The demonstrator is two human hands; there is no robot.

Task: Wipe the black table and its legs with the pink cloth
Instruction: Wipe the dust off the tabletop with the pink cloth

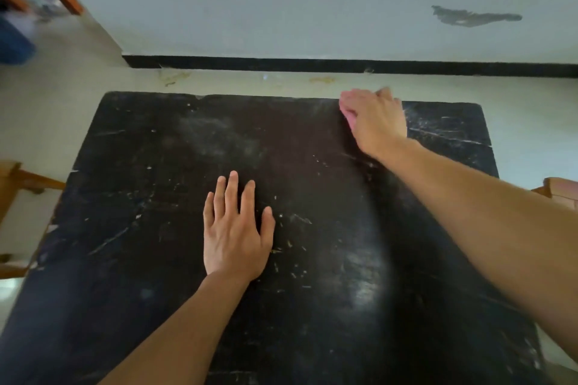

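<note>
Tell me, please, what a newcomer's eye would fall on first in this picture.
The scratched black table fills most of the view, and the right hand holds a pink cloth at its far edge, right of the middle. The left hand rests flat, fingers straight, near the table's centre. On the pale wall beyond, upper right, a dark patch stands out.

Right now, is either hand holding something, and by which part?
The right hand holds the pink cloth, bunched under its palm; the exact part is hidden. The left hand holds nothing.
</note>
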